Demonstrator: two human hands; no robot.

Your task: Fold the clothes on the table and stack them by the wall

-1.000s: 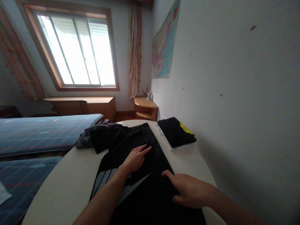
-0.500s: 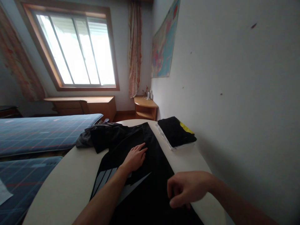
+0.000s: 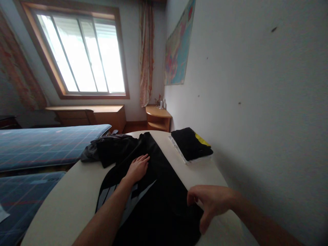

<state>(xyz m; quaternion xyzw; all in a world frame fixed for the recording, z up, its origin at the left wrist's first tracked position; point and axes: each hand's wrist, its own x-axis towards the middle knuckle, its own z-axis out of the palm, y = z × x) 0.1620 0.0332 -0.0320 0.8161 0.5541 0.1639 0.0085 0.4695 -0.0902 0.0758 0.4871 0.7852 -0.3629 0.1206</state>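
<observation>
A black T-shirt [image 3: 166,201] with a grey print lies across the white table [image 3: 69,194], its right side folded inward along a long slanting edge. My left hand [image 3: 137,168] rests on the upper middle of the shirt, fingers stretched out and flat. At the shirt's lower right edge is my right hand [image 3: 211,201], thumb and fingers apart with nothing visible between them. Some of its fingertips are at or over the black cloth; whether they touch it I cannot tell.
Folded clothes [image 3: 191,143], black with a yellow patch over white, lie at the table's right back. Dark crumpled clothing [image 3: 89,153] is at the left back. A blue plaid mattress [image 3: 51,145] stands to the left, a wall [image 3: 269,136] to the right.
My right hand has gone from curled fingers to spread ones and moved slightly right. My left hand has shifted left, and the shirt's upper part and right edge have moved left.
</observation>
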